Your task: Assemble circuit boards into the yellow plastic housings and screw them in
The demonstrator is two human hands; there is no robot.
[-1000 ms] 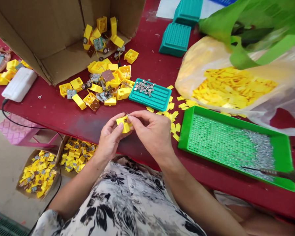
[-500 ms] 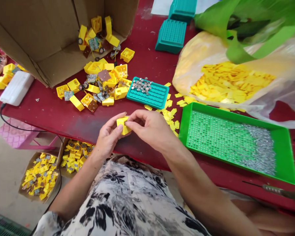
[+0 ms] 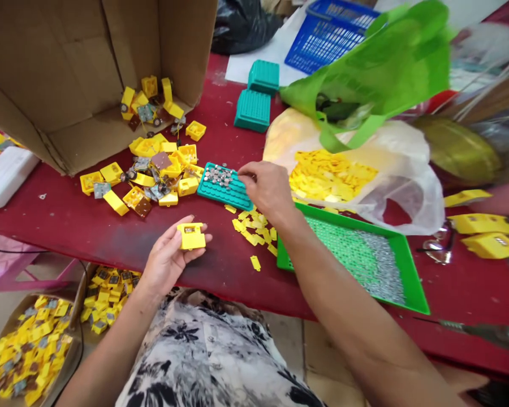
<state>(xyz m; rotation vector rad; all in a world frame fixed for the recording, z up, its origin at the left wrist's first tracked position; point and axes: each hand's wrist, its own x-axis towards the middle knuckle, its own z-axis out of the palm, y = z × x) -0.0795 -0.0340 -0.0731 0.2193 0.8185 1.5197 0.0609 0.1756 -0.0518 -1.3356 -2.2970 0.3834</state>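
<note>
The only view comes from a camera worn on the person's head, above and behind the hands, facing forward and down across the red table. The person's own floral blouse rises from the bottom edge, so the lens sits close above the chest. The left hand and right hand appear near the middle of the frame, within close reach of the camera. The cardboard box lies farther off at upper left, the blue basket farther still at the top, and the floor shows below the table's near edge.
</note>
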